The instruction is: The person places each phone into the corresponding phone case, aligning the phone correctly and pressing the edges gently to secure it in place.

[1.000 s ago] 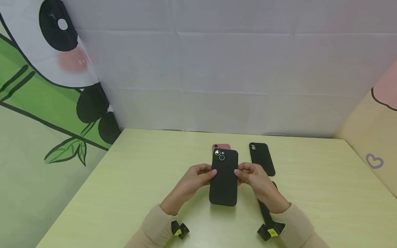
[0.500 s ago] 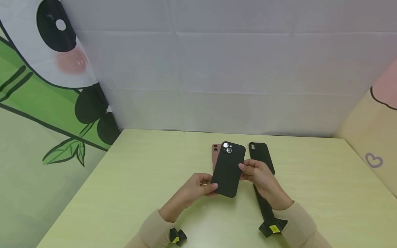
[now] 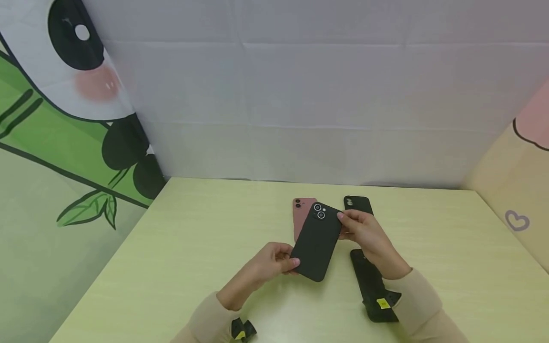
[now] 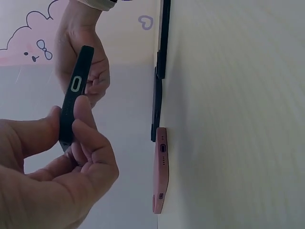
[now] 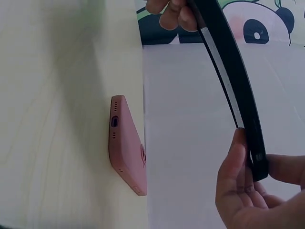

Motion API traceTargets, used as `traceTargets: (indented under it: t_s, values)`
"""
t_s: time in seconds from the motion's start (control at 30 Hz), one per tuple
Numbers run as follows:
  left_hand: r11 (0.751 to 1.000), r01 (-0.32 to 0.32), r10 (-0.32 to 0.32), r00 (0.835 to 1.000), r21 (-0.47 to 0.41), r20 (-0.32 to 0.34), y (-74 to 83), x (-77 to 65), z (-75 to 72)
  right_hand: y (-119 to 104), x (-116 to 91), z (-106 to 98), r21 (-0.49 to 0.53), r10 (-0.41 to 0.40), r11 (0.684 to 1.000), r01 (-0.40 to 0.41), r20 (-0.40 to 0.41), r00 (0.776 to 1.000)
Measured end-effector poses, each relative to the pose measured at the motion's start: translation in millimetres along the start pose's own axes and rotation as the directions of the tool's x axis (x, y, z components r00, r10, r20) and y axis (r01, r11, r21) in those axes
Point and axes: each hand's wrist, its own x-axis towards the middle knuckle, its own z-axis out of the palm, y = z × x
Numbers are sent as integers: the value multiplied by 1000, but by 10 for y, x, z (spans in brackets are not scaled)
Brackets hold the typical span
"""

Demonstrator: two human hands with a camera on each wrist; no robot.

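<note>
Both hands hold a phone in a black case (image 3: 316, 245) above the table, tilted, its back with two ringed camera lenses facing up. My left hand (image 3: 272, 263) pinches its lower left corner; in the left wrist view the thumb and fingers (image 4: 97, 143) grip the end with the oval port opening. My right hand (image 3: 371, 240) pinches its upper right edge near the cameras. A pale strip (image 5: 223, 71) shows along the inner side of the case in the right wrist view. Partly hidden behind it, a pink phone (image 3: 301, 214) lies on the table.
On the right lie a black phone case (image 3: 360, 205) with a camera cutout, partly covered by my right hand, and a flat black phone-shaped thing (image 3: 369, 281) under my right wrist. The pale table (image 3: 193, 228) meets a white backdrop (image 3: 300, 95) behind.
The held phone has turned clockwise from nearly upright to a slant. My right hand has slid up to its top edge, my left down to its lower corner. More of the pink phone shows.
</note>
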Motion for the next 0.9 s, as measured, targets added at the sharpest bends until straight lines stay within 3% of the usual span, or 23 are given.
traceTargets:
  t_s: [0.17,0.3,0.47,0.67,0.9]
  values:
    - [1000,18,-19,999,7,48,-8,4,4,25,5,-16,30,47,999,-46,-51,998]
    - [997,25,-29,998,76,50,-13,18,38,54,11,5,75,72,995,-66,-80,994]
    - [989,23,-22,1000,145,-8,-29,26,88,72,25,35,119,71,991,-62,-71,995]
    - [990,49,-42,997,130,-58,-65,6,84,95,62,88,146,73,987,-66,-46,996]
    - [987,83,-68,992,139,-108,-86,-9,29,104,174,179,104,64,993,-59,-50,997]
